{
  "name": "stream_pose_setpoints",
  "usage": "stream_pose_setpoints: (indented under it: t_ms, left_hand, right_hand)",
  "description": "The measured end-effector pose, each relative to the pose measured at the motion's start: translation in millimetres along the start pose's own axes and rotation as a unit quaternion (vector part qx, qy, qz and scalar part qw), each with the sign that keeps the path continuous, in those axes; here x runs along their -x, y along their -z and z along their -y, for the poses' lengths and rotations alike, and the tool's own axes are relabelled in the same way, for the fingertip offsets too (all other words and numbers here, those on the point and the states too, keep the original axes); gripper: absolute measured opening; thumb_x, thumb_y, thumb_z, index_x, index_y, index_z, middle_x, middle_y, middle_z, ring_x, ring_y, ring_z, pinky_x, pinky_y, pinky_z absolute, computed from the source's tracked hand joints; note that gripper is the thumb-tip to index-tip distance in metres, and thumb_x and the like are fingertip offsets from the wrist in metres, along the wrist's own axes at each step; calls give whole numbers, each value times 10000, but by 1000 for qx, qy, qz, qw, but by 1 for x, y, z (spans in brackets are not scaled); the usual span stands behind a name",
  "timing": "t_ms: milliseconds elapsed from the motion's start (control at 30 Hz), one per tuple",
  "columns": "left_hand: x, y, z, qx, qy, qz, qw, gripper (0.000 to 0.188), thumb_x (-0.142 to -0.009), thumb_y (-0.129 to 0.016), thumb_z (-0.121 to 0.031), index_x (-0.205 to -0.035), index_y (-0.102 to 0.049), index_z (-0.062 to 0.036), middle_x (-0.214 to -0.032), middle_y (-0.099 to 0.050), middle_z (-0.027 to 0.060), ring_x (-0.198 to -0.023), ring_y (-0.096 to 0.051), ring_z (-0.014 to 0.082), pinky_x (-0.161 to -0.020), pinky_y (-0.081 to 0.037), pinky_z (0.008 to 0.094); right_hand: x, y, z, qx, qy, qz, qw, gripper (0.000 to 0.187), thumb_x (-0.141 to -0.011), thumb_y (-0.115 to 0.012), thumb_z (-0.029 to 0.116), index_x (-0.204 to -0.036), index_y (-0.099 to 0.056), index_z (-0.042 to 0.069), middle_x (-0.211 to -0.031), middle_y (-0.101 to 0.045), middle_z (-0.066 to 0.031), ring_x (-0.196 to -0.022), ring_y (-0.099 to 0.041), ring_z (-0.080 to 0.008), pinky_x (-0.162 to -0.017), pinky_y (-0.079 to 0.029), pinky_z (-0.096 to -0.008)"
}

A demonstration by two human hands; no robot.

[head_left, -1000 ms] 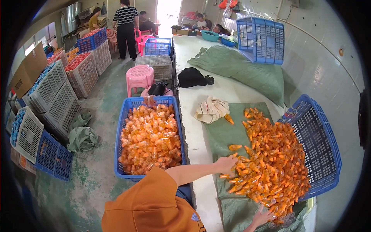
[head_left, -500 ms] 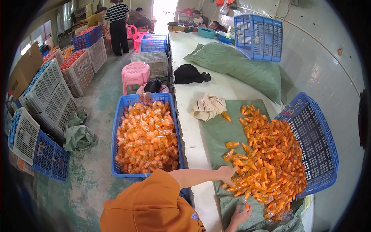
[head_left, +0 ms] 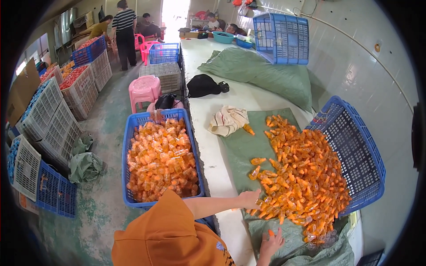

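A large heap of small clear bottles with orange contents and orange tips (head_left: 306, 173) lies on a green woven sheet (head_left: 237, 153) on the white table. My left hand (head_left: 249, 199) reaches across to the heap's near left edge, its fingers closed round one small bottle (head_left: 259, 202). Nearer to me, my right hand (head_left: 272, 244) is palm up over the sheet. An orange-tipped piece (head_left: 270, 232) shows between its thumb and fingers; the rest of that piece is hidden. On the floor side, a blue crate (head_left: 126, 177) is full of similar orange bottles (head_left: 162, 159).
A tilted blue crate (head_left: 377, 177) stands behind the heap. A cream cloth (head_left: 228, 120), a black cap (head_left: 203, 86) and a filled green sack (head_left: 262, 75) lie farther along the table. Pink stools (head_left: 144, 91) and stacked crates (head_left: 57, 128) line the floor; several people are at the back.
The whole view has shifted slightly, so the table and crates sit farther left. My left hand has closed at the heap's edge. The right hand's fingers have spread somewhat around its orange-tipped piece.
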State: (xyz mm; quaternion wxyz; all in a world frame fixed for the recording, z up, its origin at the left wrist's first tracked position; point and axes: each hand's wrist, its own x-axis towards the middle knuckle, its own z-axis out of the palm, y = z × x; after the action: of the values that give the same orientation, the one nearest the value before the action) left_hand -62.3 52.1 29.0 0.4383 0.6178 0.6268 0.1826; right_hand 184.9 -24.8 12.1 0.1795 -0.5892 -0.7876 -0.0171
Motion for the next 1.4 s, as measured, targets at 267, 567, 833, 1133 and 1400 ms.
stream_pose_setpoints:
  t_ms: [267, 567, 833, 1133, 1400]
  left_hand:
    - [12, 5, 13, 57, -167, -178, 968, 439, -758, -622, -313, -1109, -434, -128, -910, -584, 89, -782, -602, 236, -622, -470, 366]
    - [36, -20, 25, -52, -219, -20, 974, 274, -778, -562, -350, -894, -528, -104, -866, -593, 90, -777, -592, 270, -640, -456, 404]
    - [-9, 24, 5, -54, -124, -97, 986, 425, -831, -519, -438, -797, -527, -15, -649, -577, 153, -580, -575, 292, -536, -458, 380]
    - [13, -23, -59, 269, 17, 131, 954, 392, -873, -467, -433, -739, -521, -68, -584, -511, 5, -462, -463, 81, -393, -358, 237]
    - [43, -62, 0, 70, -180, -31, 981, 340, -860, -500, -348, -717, -479, -40, -582, -505, 143, -486, -496, 266, -456, -394, 354]
  right_hand:
    - [3, -12, -2, 1, 149, -151, 977, 343, -680, -691, 219, -972, -557, 98, -1109, -521, -144, -1013, -502, -318, -909, -298, -550]
    - [35, -5, 35, -153, -45, 95, 983, 493, -636, -713, 165, -1061, -485, 61, -1045, -514, -173, -968, -499, -372, -815, -427, -380]
    - [9, 14, 22, -307, -139, 166, 927, 423, -736, -647, 113, -1114, -469, 45, -881, -549, -122, -789, -562, -238, -746, -459, -319]
    - [-38, 33, 41, -353, 20, -144, 924, 380, -692, -729, 105, -995, -502, 72, -851, -584, -68, -762, -595, -160, -690, -478, -291]
    - [15, 12, 67, -498, -160, 45, 851, 280, -812, -620, 301, -865, -499, 53, -730, -590, -69, -670, -596, -176, -613, -485, -287]
